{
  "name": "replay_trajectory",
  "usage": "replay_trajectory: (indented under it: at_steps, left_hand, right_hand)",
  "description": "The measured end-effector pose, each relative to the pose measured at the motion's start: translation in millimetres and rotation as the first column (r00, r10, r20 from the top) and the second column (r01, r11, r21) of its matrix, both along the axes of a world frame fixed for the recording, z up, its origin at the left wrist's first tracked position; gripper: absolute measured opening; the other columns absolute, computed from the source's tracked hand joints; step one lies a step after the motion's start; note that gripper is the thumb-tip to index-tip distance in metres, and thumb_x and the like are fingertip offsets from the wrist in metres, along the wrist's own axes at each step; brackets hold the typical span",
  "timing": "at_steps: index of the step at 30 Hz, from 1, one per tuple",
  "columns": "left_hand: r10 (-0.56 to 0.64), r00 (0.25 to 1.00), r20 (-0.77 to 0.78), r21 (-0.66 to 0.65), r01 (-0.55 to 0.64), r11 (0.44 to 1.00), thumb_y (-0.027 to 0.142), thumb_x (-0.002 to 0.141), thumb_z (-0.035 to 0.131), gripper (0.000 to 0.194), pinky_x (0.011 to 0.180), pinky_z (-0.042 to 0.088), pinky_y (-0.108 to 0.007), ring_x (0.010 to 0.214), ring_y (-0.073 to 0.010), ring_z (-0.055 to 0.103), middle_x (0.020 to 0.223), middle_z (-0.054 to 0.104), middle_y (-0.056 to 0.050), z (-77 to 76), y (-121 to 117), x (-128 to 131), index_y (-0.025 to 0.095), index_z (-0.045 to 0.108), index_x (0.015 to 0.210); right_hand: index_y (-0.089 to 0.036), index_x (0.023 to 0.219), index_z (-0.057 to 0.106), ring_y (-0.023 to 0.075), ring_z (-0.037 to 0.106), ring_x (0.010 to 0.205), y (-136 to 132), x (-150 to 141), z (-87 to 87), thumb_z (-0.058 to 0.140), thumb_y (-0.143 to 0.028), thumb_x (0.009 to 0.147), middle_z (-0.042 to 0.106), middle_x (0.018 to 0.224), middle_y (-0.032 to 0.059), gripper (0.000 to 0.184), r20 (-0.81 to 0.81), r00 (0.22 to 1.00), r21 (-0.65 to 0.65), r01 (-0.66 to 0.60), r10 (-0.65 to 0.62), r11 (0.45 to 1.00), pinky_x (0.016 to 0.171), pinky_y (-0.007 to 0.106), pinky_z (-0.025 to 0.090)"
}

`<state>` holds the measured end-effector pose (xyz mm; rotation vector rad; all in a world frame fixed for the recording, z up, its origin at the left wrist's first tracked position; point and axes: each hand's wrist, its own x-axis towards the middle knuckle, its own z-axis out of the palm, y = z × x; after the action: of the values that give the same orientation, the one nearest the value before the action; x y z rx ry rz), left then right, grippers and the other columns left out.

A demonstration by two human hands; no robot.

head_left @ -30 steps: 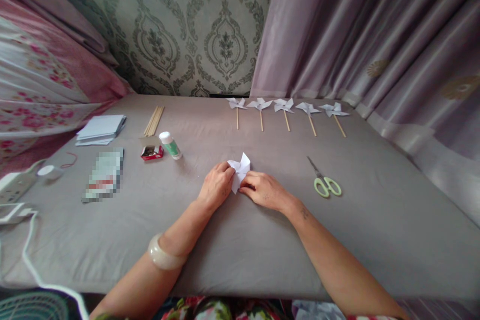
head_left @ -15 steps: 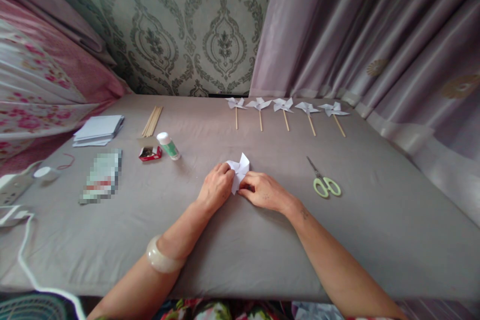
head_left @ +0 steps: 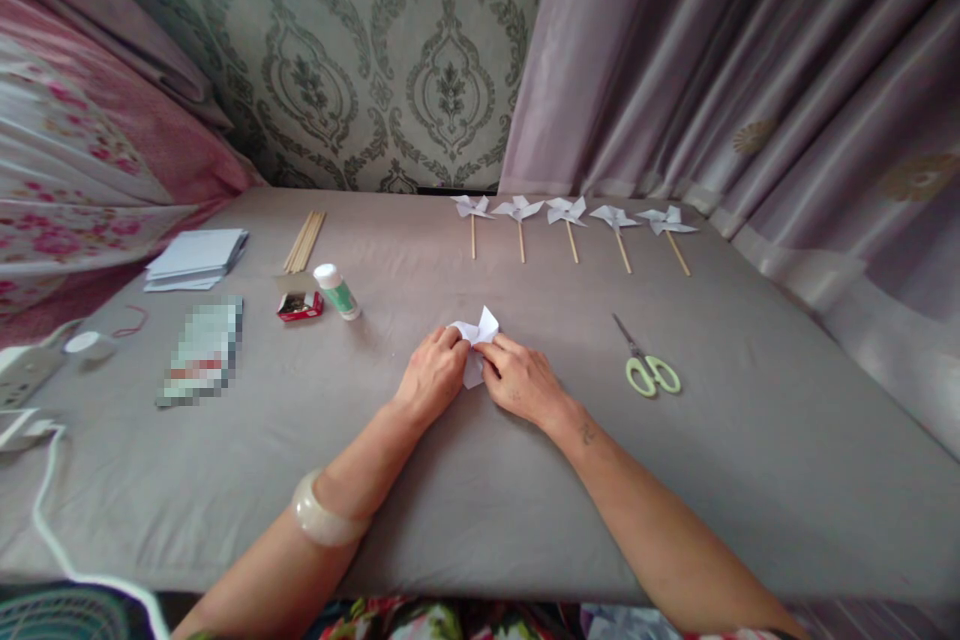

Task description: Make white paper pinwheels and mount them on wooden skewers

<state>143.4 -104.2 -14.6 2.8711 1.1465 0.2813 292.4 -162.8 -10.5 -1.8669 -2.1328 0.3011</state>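
Observation:
A white paper pinwheel [head_left: 486, 323] without a stick lies at the middle of the cloth-covered table, one pointed blade standing up at its far side. My left hand [head_left: 436, 368] is closed on its left part, fingertips near the centre. From the other side my right hand [head_left: 523, 377] presses its thumb and fingers onto the pinwheel's centre and right blade. The fingers cover much of the paper between them. To the right, apart from both hands, are scissors [head_left: 646, 365] with light green handles.
Several finished pinwheels on sticks [head_left: 566, 212] lie in a row at the back. Wooden sticks [head_left: 305, 242], a paper stack [head_left: 196, 258], a small red box [head_left: 300, 306] and a glue stick [head_left: 337, 292] are at the left. A power strip [head_left: 28, 375] with a white cable sits at the left edge.
My right hand has moved up and left over the paper, its fingertips now at the pinwheel's centre instead of its lower right edge. My left hand stays in place.

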Motion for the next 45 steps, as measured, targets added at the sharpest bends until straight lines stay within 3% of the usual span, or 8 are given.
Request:
replay_trajectory:
  at_steps: [6,11,16,23,28,33,38,45]
  left_hand:
    - [-0.063,0.998,-0.003,0.016,0.063,0.998,0.013,0.089,0.042,0.021,0.083,0.045,-0.034,0.088,-0.0201,0.053,0.092,0.06,-0.009,-0.2,1,-2,0.014,0.064,0.088]
    - [-0.146,0.988,-0.057,0.09,0.15,0.985,0.015,0.086,0.044,0.024,0.079,0.04,-0.038,0.095,-0.0248,0.048,0.099,0.058,-0.011,9.9,4,-11,0.017,0.065,0.097]
    - [-0.253,0.956,-0.148,0.085,0.268,0.96,0.01,0.081,0.046,0.033,0.08,0.034,-0.039,0.096,-0.0251,0.046,0.099,0.059,-0.01,17.9,10,-19,0.02,0.063,0.107]
    - [-0.33,0.913,-0.24,0.082,0.358,0.93,0.006,0.08,0.046,0.02,0.079,0.032,-0.039,0.092,-0.0239,0.047,0.087,0.061,-0.009,22.4,11,-10,0.016,0.062,0.083]
    - [-0.314,0.916,-0.25,0.074,0.341,0.937,0.005,0.08,0.045,0.02,0.08,0.033,-0.038,0.092,-0.0229,0.048,0.088,0.061,-0.009,22.7,9,-9,0.016,0.062,0.081]
    - [-0.264,0.943,-0.204,0.028,0.275,0.961,0.007,0.08,0.044,0.027,0.076,0.035,-0.037,0.092,-0.0232,0.05,0.097,0.062,-0.01,19.4,10,-13,0.016,0.063,0.095]
    - [-0.174,0.97,-0.172,0.071,0.188,0.98,0.008,0.081,0.044,0.026,0.077,0.034,-0.038,0.095,-0.0254,0.048,0.096,0.063,-0.01,17.2,2,-10,0.017,0.065,0.094]
    - [-0.14,0.985,-0.096,0.068,0.147,0.987,0.01,0.083,0.044,0.03,0.08,0.032,-0.04,0.095,-0.0249,0.048,0.102,0.063,-0.01,13.4,-2,-11,0.021,0.065,0.102]
  right_hand:
    - [-0.023,0.115,0.06,0.0211,0.062,0.093,0,-5,6.3,0.036,-0.019,0.091,0.063,0.106,0.0082,0.035,0.084,0.996,-0.046,-0.008,0.012,0.999,0.075,0.029,0.043]
    - [-0.023,0.116,0.061,0.0208,0.062,0.093,1,-4,3.6,0.039,-0.019,0.091,0.063,0.108,0.0101,0.034,0.057,0.998,-0.036,0.0,0.002,0.999,0.076,0.029,0.043]
    - [-0.021,0.105,0.065,0.0192,0.063,0.09,6,0,-7.4,0.043,-0.018,0.089,0.067,0.103,0.0087,0.028,-0.098,0.994,0.058,0.053,-0.048,0.997,0.074,0.027,0.042]
    - [-0.016,0.089,0.066,0.0166,0.062,0.073,12,6,-10.1,0.045,-0.02,0.088,0.07,0.081,0.008,0.021,-0.338,0.923,0.146,0.244,-0.184,0.959,0.068,0.024,0.041]
    - [-0.016,0.086,0.067,0.0173,0.063,0.073,12,7,-10.1,0.046,-0.021,0.088,0.07,0.081,0.0083,0.021,-0.336,0.923,0.126,0.242,-0.188,0.962,0.067,0.025,0.04]
    - [-0.017,0.086,0.068,0.0165,0.063,0.073,12,9,-12.0,0.048,-0.02,0.087,0.071,0.081,0.0076,0.02,-0.363,0.909,0.097,0.254,-0.204,0.962,0.068,0.024,0.041]
    - [-0.016,0.086,0.068,0.0164,0.063,0.075,12,11,-14.1,0.048,-0.021,0.087,0.072,0.083,0.0084,0.021,-0.379,0.909,0.107,0.229,-0.173,0.968,0.069,0.024,0.042]
    - [-0.017,0.083,0.068,0.0155,0.062,0.072,13,13,-17.3,0.048,-0.02,0.087,0.071,0.081,0.0077,0.021,-0.355,0.921,0.106,0.21,-0.16,0.972,0.067,0.024,0.041]
